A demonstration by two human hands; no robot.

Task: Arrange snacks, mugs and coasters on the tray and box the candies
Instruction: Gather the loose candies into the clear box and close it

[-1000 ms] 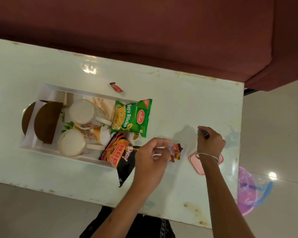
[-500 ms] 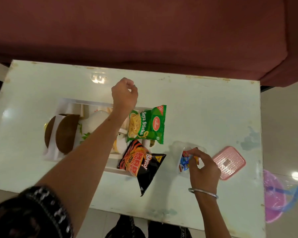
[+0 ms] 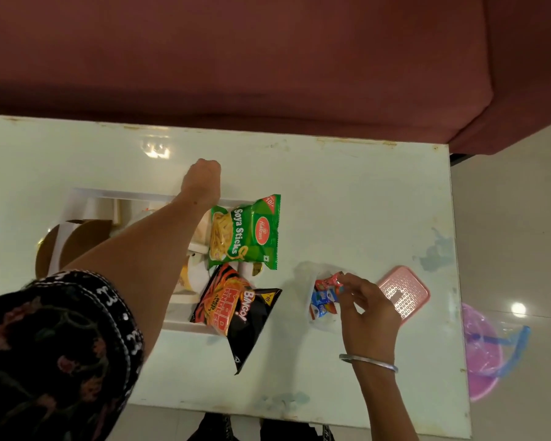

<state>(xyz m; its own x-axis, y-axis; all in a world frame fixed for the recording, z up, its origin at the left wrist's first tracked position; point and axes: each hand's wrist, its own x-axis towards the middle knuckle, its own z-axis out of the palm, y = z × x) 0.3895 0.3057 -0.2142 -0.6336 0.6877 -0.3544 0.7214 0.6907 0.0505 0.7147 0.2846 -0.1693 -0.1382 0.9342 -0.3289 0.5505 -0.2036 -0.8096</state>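
At the left of the frame, brown coasters point(image 3: 77, 240) are sitting at the left end of the white tray point(image 3: 86, 195) on the pale surface point(image 3: 347, 192). The left hand point(image 3: 202, 179) is reaching past the tray's far rim, fingers curled under; what it holds I cannot tell. Just right, the green snack packet point(image 3: 245, 232) and the black snack packet point(image 3: 239, 310) are lying over the tray's right end. Further right, the right hand point(image 3: 368, 308) is pinching a candy point(image 3: 330, 281) over the clear box point(image 3: 318, 300), beside the pink lid point(image 3: 404, 292).
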